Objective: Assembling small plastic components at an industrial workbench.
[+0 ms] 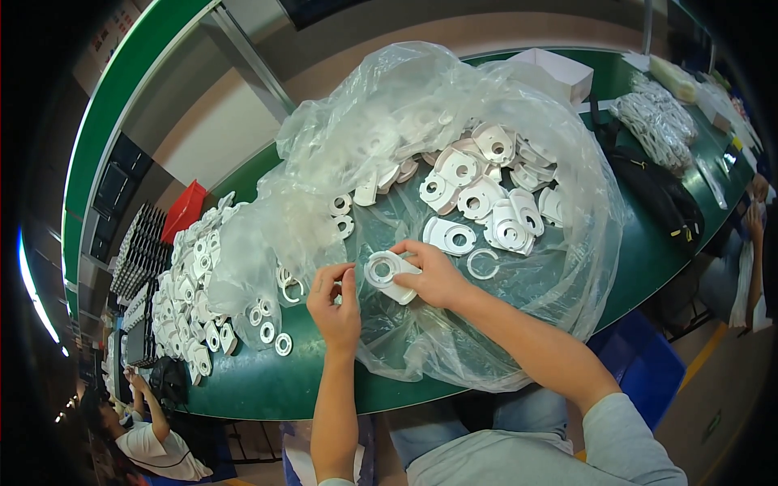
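My right hand grips a white plastic housing part with a round ring-shaped opening, thumb on top and fingers behind it. Just left of that part, my left hand is raised with its fingers curled in toward the thumb. Whether anything small sits between those fingertips cannot be made out. Beyond my hands, a large clear plastic bag lies spread open, holding a heap of similar white parts. A loose white C-shaped ring rests on the bag near my right hand.
On the green table, another pile of white parts and several loose rings lie to the left. A red bin stands behind them. At the right are a black bag, bundled white cords and a blue bin. A co-worker sits at lower left.
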Demonstrator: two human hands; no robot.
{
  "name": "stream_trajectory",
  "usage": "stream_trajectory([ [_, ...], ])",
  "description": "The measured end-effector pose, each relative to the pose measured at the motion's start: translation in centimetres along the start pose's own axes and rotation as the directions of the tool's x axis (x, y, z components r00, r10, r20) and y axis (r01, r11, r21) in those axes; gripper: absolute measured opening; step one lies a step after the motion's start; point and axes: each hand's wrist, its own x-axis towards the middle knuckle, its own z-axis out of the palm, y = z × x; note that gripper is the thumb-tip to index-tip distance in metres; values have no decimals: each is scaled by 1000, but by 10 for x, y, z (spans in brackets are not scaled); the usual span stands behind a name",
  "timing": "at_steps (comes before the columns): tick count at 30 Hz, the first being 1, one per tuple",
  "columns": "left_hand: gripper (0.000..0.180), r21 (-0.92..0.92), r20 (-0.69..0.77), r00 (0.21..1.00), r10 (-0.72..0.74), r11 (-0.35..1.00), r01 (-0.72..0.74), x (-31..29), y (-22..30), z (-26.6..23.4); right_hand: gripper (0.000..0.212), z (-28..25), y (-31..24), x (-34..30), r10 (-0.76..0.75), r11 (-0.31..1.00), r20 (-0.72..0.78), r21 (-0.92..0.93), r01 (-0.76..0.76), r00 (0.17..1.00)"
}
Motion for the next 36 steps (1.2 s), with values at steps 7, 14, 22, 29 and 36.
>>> stream_trajectory([
  [7,12,-229,228,934,-276,917,328,-2,-7,4,28,0,10,3,-86,995,59,57,83,994],
  [14,15,-329,243,924,-296,871,366,-4,-6,2,22,7,0,-4,-174,981,13,-87,175,985],
  [22,15,-348,266,916,-301,856,383,-5,-2,3,22,7,1,-4,-182,978,-12,-108,180,983],
  [29,13,-369,264,933,-244,869,331,-10,-4,6,21,8,-1,-4,-189,980,-55,-68,185,980],
  [36,19,-292,232,961,-151,931,217,-5,2,4,20,7,-3,-4,-194,981,-75,-41,192,978],
])
